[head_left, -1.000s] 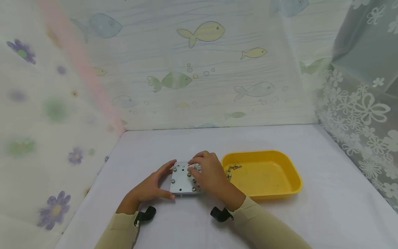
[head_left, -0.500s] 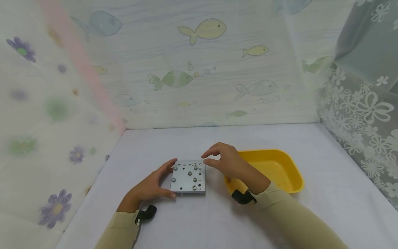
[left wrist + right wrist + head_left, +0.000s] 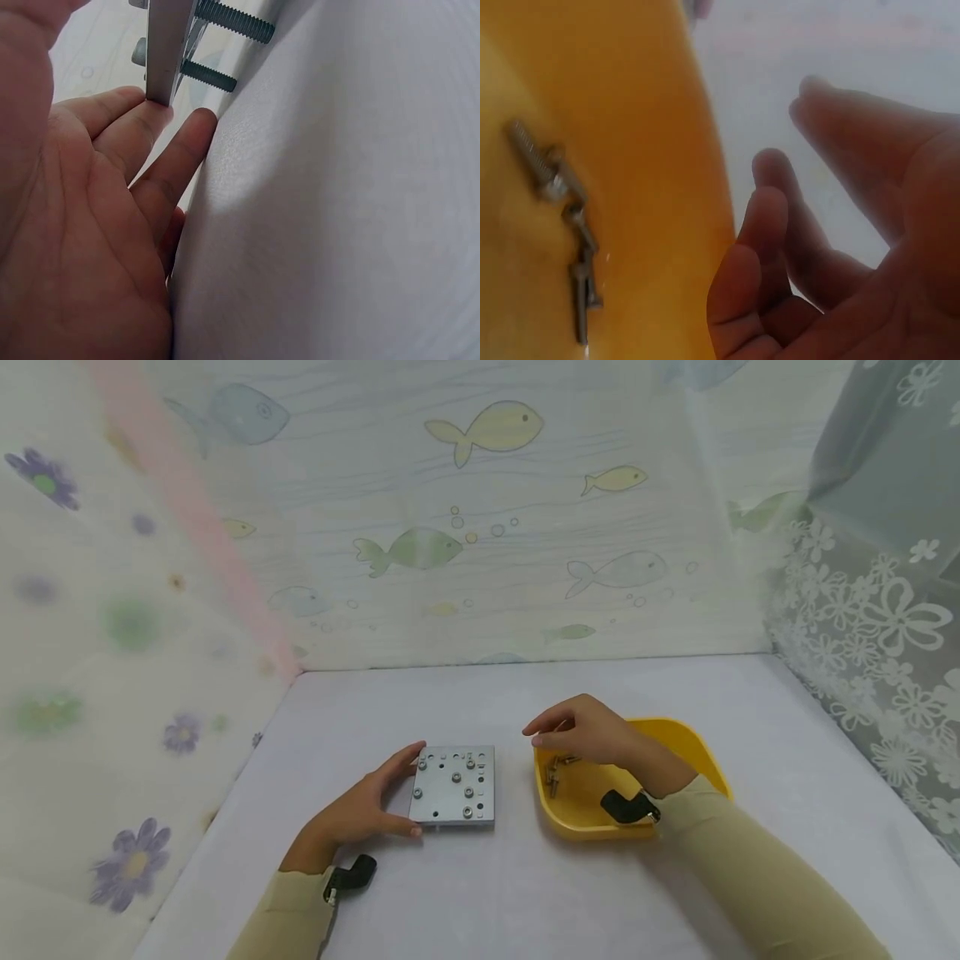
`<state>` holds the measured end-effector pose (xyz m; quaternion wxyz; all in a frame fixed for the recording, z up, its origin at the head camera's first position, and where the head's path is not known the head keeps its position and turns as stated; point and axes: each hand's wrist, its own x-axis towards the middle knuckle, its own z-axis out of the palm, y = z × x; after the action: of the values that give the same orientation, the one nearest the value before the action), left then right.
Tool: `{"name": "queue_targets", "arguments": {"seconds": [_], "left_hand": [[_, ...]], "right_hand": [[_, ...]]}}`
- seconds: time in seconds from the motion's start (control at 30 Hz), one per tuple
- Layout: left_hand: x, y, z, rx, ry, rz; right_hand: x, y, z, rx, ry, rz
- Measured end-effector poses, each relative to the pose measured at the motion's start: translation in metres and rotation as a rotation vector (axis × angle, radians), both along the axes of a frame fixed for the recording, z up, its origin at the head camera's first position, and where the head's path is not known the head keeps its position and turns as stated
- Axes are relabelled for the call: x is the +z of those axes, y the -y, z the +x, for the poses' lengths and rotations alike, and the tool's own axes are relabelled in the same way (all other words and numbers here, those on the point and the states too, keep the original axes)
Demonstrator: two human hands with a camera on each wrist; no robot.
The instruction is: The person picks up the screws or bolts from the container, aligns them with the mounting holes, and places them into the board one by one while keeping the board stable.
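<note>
So nearest the camera you've got two beige sleeves (image 3: 772,877), each with a black wrist device (image 3: 628,807) strapped on near the cuff. Past those is the left hand (image 3: 367,810), holding the silver metal plate (image 3: 442,795): thumb at its near-left corner, index finger up at its far-left one. The plate sits a bit closer to the left edge of the white-covered table (image 3: 465,893) than to the right edge, with hex-socket bolts (image 3: 456,777) poking up from its top.

The right hand (image 3: 596,735) is over the left side of the yellow tray (image 3: 600,833), thumb and fingers apart with nothing between them. The tray is on the table's right half, and its loose screws (image 3: 555,775) are lying in a little heap along its left wall.

The left wrist view gives you something the head one can't: threaded shanks (image 3: 208,76) sticking out under the plate toward the cloth (fingertips right on the plate's edge there, too). The right wrist view gets a closer look at the screw pile, though it's kinda blurry.

Way back, behind the table's far edge, hangs a pale curtain (image 3: 517,552) printed with fish.
</note>
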<state>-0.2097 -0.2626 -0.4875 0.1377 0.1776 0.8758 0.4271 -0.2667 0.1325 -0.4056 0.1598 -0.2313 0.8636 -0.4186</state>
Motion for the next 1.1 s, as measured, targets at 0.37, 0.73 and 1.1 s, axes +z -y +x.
{"name": "queue_targets", "arguments": {"seconds": [0.37, 0.73, 1.1], "left_hand": [[-0.001, 0.007, 0.003, 0.035, 0.009, -0.018], [-0.003, 0.005, 0.007, 0.012, -0.005, 0.0], [-0.002, 0.001, 0.001, -0.011, -0.017, -0.012]], "right_hand": [[-0.009, -0.017, -0.006, 0.071, 0.092, 0.021], [-0.026, -0.027, -0.006, 0.154, 0.17, 0.07], [-0.035, -0.026, -0.011, 0.198, 0.188, 0.103]]}}
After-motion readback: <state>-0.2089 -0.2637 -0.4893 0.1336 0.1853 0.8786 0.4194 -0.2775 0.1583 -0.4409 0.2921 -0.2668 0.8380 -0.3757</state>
